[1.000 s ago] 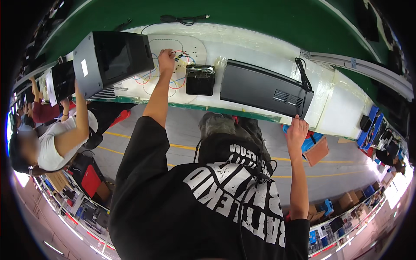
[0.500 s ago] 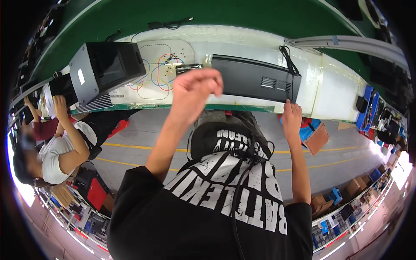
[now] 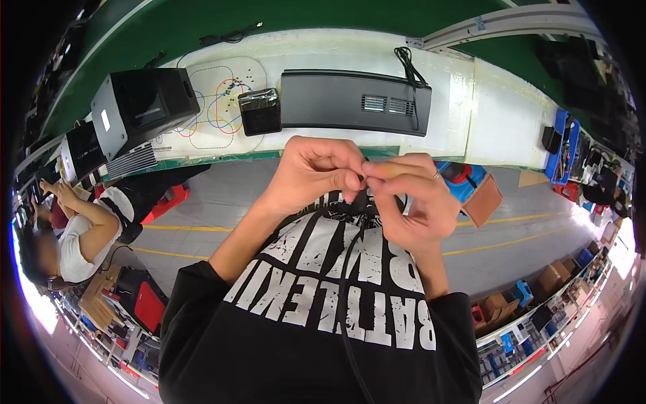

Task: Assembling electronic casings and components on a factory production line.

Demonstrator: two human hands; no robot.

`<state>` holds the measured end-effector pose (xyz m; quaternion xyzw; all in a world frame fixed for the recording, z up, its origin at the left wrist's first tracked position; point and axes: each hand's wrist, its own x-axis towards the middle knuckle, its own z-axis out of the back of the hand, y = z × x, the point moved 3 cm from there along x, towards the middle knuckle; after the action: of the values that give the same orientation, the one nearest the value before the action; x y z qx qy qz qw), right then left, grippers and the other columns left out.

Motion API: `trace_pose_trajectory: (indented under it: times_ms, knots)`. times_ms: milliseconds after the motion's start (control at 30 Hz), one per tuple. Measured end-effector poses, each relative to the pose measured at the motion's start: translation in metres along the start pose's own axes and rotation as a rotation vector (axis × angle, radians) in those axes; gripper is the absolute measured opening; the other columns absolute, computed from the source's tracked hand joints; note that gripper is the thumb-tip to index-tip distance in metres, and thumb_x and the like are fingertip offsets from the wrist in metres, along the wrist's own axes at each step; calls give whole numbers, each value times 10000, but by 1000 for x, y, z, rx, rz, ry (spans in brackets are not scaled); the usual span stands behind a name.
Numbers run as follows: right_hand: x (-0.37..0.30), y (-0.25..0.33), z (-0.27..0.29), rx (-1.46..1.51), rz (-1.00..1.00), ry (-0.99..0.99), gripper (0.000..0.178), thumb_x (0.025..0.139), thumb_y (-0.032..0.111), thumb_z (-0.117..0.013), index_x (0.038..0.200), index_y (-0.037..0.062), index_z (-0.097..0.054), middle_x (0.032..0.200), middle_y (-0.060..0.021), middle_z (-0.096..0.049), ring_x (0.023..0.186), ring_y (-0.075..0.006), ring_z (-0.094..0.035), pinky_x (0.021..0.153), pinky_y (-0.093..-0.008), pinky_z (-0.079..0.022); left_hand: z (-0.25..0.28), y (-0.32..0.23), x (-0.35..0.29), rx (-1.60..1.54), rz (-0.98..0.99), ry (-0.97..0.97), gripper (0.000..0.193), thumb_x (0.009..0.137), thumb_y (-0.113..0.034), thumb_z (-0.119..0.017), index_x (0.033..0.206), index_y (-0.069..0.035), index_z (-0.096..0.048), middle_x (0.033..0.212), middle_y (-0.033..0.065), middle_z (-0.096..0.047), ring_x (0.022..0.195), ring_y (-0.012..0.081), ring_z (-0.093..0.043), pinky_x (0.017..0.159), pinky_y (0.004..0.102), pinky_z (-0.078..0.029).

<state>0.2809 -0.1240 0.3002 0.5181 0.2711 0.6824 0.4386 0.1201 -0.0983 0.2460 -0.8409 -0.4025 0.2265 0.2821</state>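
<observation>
Left hand: the left hand (image 3: 313, 172) is above the near side of the bench, in front of the body; thumb and forefinger are closed in a pinch on a small dark piece (image 3: 362, 180).
Right hand: the right hand (image 3: 420, 202) meets the left one; its thumb and forefinger are also closed at the tips, on the same piece.
Small dark piece: it is between the fingertips of both hands, mostly hidden, so its exact shape I cannot tell.
Long dark case: the long dark case (image 3: 319, 101) lies on the white bench (image 3: 501, 114), beyond the hands; a black cable (image 3: 409, 67) is bundled on its right part.
Black box: the black box (image 3: 259, 116) stands just beside the case's left end.
Patterned mat: the patterned mat (image 3: 202, 77), left of the box, carries scattered small dark bits (image 3: 234, 89).
</observation>
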Motion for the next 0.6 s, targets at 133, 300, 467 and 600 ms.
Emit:
trace_pose_trajectory:
  times_ms: [133,300,467,600]
  knots:
    - [-12,-8,2,-137,34,116,273,671,-108,-768,777,37,-563,852,-91,-710,717,-227,-639,638,-306,-501,13,17,-3,151,187,-20,133,865,-64,-696,926,49,-663,793,58,-649,651,105,-593,607,225,-481]
    - [-30,-19,7,-105,-87,157,297,676,-102,-770,767,44,-528,840,-88,-706,716,-233,-637,626,-285,-488,15,40,-1,185,338,5,152,900,-105,-666,913,46,-667,794,53,-657,649,92,-569,608,231,-471]
    - [-42,-40,-5,-60,-183,108,344,704,-113,-740,799,57,-456,834,-107,-696,717,-223,-634,645,-289,-491,30,56,-1,167,316,-36,218,903,-168,-665,888,50,-657,803,64,-642,650,109,-568,604,243,-468]
    - [-61,-95,-30,-106,-286,64,335,764,-97,-687,824,60,-397,842,-114,-670,724,-213,-629,675,-288,-489,65,77,-1,274,324,-230,193,940,-127,-609,957,55,-672,825,62,-656,697,101,-578,663,251,-483]
